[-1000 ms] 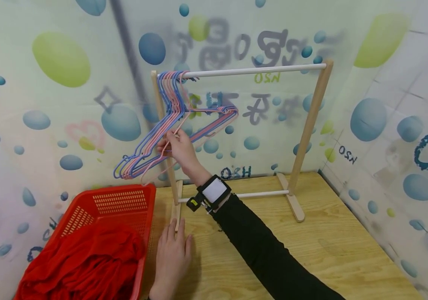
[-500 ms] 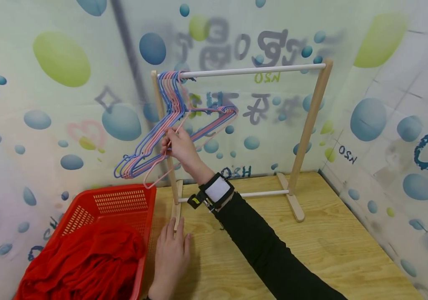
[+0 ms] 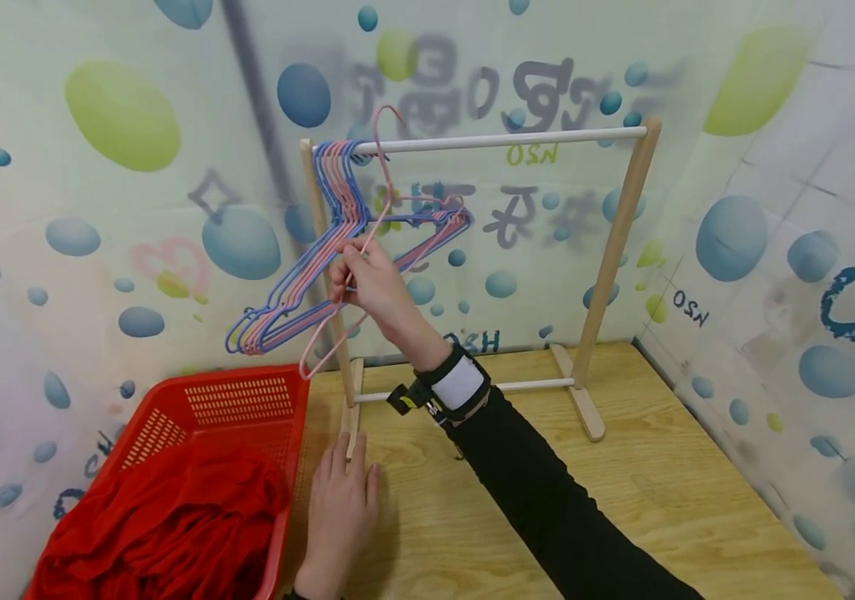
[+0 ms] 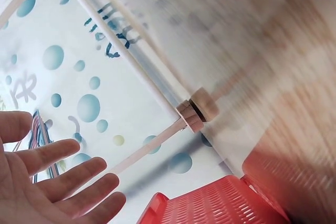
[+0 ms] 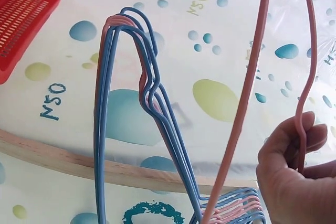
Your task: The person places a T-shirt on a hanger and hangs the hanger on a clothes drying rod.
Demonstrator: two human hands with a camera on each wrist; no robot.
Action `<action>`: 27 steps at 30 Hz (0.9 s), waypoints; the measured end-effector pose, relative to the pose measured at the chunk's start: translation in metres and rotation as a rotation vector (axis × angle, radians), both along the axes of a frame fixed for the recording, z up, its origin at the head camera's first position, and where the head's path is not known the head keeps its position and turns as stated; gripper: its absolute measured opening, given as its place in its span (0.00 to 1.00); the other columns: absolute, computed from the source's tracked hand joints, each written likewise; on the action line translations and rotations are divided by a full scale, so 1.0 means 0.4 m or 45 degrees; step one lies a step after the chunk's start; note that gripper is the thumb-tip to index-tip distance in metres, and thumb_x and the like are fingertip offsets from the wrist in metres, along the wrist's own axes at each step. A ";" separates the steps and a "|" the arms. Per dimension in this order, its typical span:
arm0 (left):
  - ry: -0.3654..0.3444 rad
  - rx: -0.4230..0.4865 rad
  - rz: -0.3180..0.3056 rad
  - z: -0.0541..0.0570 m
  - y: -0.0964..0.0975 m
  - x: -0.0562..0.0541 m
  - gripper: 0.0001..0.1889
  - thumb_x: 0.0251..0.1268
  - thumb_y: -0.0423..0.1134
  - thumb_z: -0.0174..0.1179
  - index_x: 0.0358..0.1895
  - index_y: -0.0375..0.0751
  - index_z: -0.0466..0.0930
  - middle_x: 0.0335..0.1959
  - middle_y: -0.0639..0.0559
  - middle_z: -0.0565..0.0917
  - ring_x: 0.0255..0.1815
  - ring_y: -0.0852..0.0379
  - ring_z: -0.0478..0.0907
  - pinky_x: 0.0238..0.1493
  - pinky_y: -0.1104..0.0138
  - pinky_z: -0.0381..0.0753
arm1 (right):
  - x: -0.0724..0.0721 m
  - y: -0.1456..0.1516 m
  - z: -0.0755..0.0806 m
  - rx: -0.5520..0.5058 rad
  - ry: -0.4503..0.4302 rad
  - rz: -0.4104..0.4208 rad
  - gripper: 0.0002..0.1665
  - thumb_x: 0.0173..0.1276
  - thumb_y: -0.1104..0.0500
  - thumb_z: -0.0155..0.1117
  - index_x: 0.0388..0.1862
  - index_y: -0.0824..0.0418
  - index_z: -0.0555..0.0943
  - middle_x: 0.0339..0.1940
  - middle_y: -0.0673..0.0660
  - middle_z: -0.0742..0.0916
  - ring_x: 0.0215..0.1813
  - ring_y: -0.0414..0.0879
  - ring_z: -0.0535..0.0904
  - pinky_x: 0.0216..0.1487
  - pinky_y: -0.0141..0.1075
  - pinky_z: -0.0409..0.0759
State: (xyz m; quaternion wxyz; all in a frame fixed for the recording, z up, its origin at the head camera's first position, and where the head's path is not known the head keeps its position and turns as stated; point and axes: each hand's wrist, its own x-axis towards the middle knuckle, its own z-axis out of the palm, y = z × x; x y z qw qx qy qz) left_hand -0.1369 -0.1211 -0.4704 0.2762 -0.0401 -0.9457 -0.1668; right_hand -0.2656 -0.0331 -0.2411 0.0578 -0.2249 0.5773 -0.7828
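Observation:
My right hand pinches one side of a pink clothes hanger, whose hook stands up above the rod in the head view. In the right wrist view, thumb and fingers close around the wire of this hanger. Just left of it, several blue and pink hangers hang bunched at the left end of the rack's white rod. My left hand lies by the rack's left foot, fingers extended; the left wrist view shows the same hand with fingers spread and nothing in them.
A red plastic basket with a heap of red cloth stands left of my left hand. The rack's right post rises from a wooden foot on the wood-grain table. Behind it hangs a patterned wall sheet.
The pink hanger's hook has come up off the rod and away from the bunch, moving up and right with my right hand. My left hand stays in place.

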 end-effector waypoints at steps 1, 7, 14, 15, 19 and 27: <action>0.012 -0.002 -0.002 0.000 0.000 -0.001 0.25 0.61 0.42 0.62 0.60 0.36 0.74 0.58 0.33 0.75 0.54 0.36 0.72 0.53 0.46 0.72 | 0.005 0.005 0.000 -0.001 -0.002 0.004 0.17 0.79 0.58 0.37 0.58 0.69 0.64 0.23 0.55 0.73 0.23 0.44 0.70 0.31 0.33 0.75; 0.018 -0.011 -0.011 0.004 -0.001 -0.002 0.25 0.61 0.42 0.62 0.61 0.36 0.73 0.58 0.33 0.74 0.55 0.36 0.72 0.53 0.46 0.72 | 0.037 0.039 -0.011 0.021 -0.036 0.035 0.09 0.79 0.58 0.37 0.47 0.61 0.65 0.23 0.55 0.73 0.23 0.44 0.70 0.31 0.32 0.76; 0.062 -0.014 -0.024 0.007 0.000 -0.006 0.25 0.62 0.42 0.61 0.60 0.35 0.74 0.58 0.32 0.74 0.56 0.35 0.72 0.53 0.46 0.72 | 0.086 0.105 -0.057 0.152 -0.010 0.074 0.11 0.80 0.58 0.35 0.48 0.63 0.64 0.23 0.54 0.73 0.24 0.43 0.71 0.31 0.34 0.77; 0.067 -0.015 -0.024 0.008 0.001 -0.006 0.24 0.62 0.42 0.61 0.60 0.35 0.74 0.58 0.32 0.74 0.56 0.35 0.72 0.53 0.46 0.72 | 0.091 0.115 -0.067 0.170 -0.019 0.085 0.10 0.80 0.58 0.35 0.48 0.63 0.64 0.22 0.54 0.73 0.24 0.43 0.71 0.31 0.33 0.77; 0.090 -0.023 -0.021 0.010 0.002 -0.005 0.24 0.62 0.42 0.60 0.59 0.35 0.74 0.57 0.33 0.75 0.55 0.36 0.73 0.52 0.46 0.73 | 0.110 0.161 -0.113 0.198 -0.075 0.136 0.10 0.80 0.59 0.34 0.46 0.62 0.63 0.22 0.52 0.73 0.24 0.42 0.70 0.32 0.33 0.76; 0.083 0.023 -0.010 0.026 -0.008 0.008 0.25 0.61 0.41 0.61 0.61 0.35 0.73 0.55 0.33 0.76 0.53 0.38 0.73 0.52 0.47 0.72 | 0.138 0.261 -0.186 0.178 -0.217 0.229 0.09 0.80 0.59 0.30 0.45 0.60 0.60 0.23 0.51 0.66 0.23 0.41 0.61 0.30 0.33 0.63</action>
